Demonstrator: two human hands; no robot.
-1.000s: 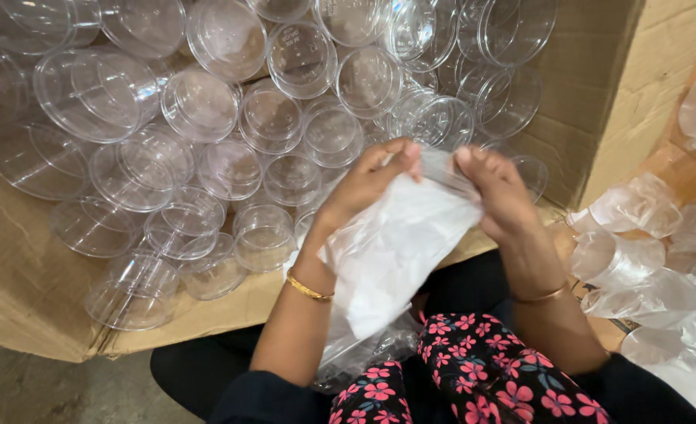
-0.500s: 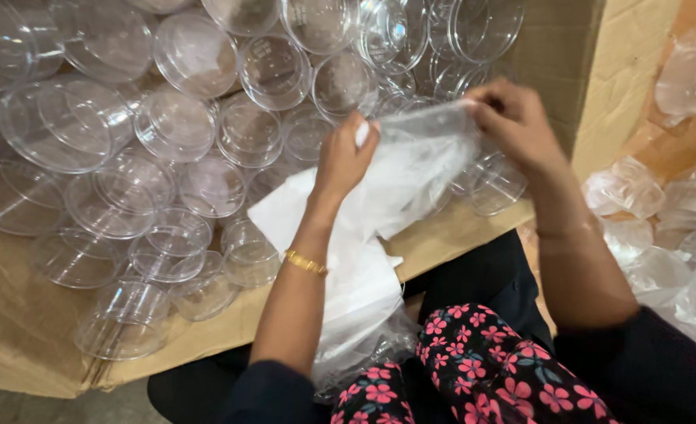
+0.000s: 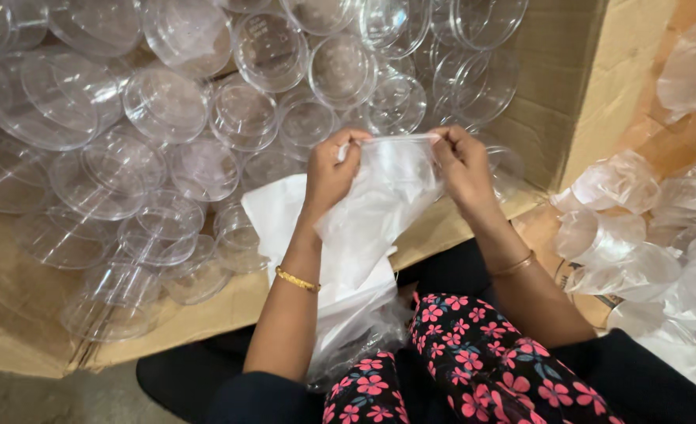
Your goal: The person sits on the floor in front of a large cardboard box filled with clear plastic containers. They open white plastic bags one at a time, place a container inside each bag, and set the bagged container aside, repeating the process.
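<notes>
Hands drawn closer together, left hand (image 3: 330,174) and right hand (image 3: 462,166) each grip pinching plastic bag (image 3: 363,235) mouth, bag hanging lengthwise down

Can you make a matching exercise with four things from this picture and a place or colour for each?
Things:
1. clear plastic bag
2. clear cups
3. bracelet
4. wrapped cups

Places or colours:
A. loose in the cardboard box
B. gold, on the left wrist
C. at the right, outside the box
D. held open by both hands, left hand and right hand

Pairs: 1-D, 2-A, 3-B, 4-C
</notes>
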